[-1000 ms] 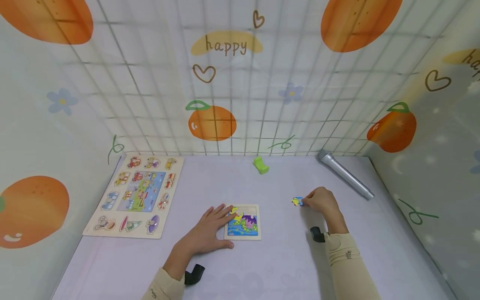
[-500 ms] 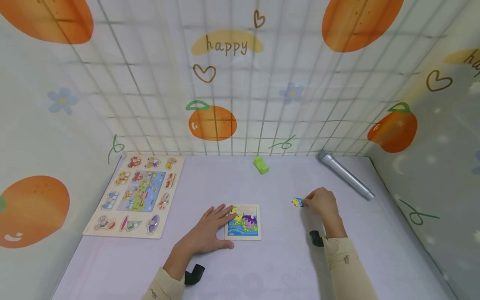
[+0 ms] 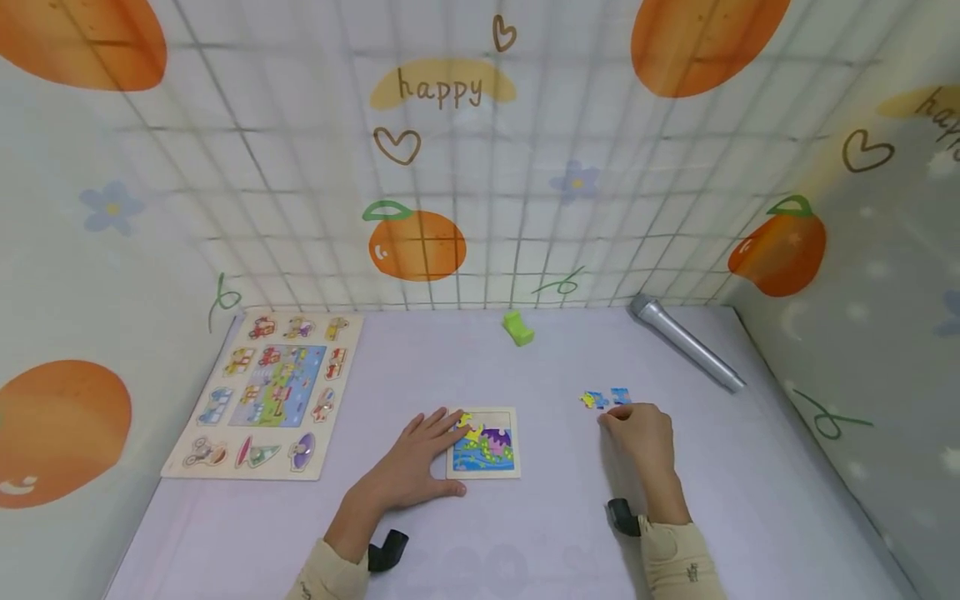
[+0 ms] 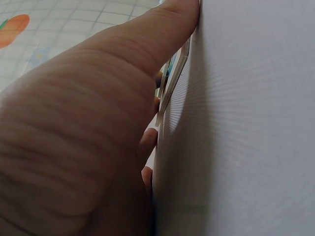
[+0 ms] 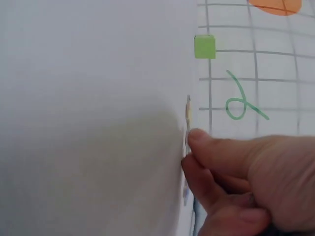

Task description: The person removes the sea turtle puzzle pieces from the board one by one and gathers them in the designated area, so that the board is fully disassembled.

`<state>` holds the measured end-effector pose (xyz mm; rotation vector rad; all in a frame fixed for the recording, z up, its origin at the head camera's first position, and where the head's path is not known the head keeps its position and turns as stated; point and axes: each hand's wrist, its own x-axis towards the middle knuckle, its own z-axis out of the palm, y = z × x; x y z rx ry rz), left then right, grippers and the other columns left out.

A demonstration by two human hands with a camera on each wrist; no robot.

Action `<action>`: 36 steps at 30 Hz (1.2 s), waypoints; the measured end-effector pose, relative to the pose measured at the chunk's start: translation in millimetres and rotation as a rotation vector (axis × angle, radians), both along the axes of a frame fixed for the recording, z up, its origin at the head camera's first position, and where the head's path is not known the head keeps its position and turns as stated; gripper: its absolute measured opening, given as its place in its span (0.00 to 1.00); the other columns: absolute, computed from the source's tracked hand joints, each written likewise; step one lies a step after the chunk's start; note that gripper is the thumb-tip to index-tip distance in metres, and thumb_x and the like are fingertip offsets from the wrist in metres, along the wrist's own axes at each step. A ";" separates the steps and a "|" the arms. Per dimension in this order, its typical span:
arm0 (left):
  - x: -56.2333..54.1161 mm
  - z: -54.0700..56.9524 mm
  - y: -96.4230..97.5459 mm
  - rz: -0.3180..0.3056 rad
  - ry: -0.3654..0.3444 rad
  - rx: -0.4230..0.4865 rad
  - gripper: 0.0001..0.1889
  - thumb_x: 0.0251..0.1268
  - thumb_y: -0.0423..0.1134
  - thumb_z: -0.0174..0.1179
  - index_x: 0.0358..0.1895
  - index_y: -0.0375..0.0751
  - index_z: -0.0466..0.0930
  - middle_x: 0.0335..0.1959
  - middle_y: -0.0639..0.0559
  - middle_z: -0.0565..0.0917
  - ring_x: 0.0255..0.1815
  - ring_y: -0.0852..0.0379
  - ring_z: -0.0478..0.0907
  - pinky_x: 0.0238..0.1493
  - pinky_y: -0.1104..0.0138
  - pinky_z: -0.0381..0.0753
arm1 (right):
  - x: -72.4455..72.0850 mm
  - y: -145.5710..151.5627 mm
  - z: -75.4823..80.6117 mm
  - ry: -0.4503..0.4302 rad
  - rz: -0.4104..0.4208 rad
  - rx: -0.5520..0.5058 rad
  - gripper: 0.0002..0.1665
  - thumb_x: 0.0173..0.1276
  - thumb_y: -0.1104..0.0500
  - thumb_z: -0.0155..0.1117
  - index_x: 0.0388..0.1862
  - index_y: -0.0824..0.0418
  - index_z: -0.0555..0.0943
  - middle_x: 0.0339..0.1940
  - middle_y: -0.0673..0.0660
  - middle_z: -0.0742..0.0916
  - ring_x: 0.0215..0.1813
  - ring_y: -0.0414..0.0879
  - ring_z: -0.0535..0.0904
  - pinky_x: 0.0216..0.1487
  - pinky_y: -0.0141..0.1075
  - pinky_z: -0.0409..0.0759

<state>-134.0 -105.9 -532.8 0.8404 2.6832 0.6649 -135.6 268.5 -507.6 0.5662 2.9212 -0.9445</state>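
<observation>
My left hand (image 3: 415, 462) lies with spread fingers at the left side of a small framed jigsaw puzzle (image 3: 487, 450), fingertips resting on its edge. The puzzle shows yellow, purple and blue artwork, with a bare patch along its top. My right hand (image 3: 642, 433) is beside loose jigsaw pieces on the table, thumb and forefinger close together and bent. One piece (image 3: 594, 400) is yellow and blue; another blue piece (image 3: 620, 395) lies to its right, just behind the knuckles. In the right wrist view thin piece edges (image 5: 188, 110) show near the thumb; whether anything is pinched is unclear.
A large wooden picture puzzle board (image 3: 266, 396) lies at the left. Towards the back sit a green block (image 3: 518, 328) and a silver microphone (image 3: 686, 342). A printed curtain over a wire grid (image 3: 495, 233) borders the table's rear.
My right hand has pulled back slightly toward me, uncovering the blue piece on the right. My left hand stays on the puzzle frame. The head view has shifted a little.
</observation>
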 end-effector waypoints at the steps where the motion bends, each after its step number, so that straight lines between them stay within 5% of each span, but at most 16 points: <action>1: -0.1 0.3 -0.2 0.003 0.000 0.002 0.49 0.56 0.67 0.69 0.80 0.58 0.61 0.84 0.59 0.54 0.87 0.49 0.45 0.85 0.46 0.42 | -0.3 -0.5 -0.8 0.009 -0.006 -0.001 0.16 0.65 0.51 0.72 0.41 0.63 0.91 0.45 0.64 0.92 0.47 0.59 0.86 0.41 0.46 0.83; 36: -0.3 -0.1 -0.8 0.004 0.006 0.022 0.49 0.56 0.68 0.69 0.80 0.58 0.61 0.84 0.59 0.55 0.86 0.50 0.46 0.85 0.46 0.43 | -13.6 -10.7 -10.7 0.129 -0.074 0.002 0.16 0.67 0.55 0.66 0.41 0.66 0.91 0.43 0.65 0.92 0.49 0.64 0.86 0.48 0.54 0.85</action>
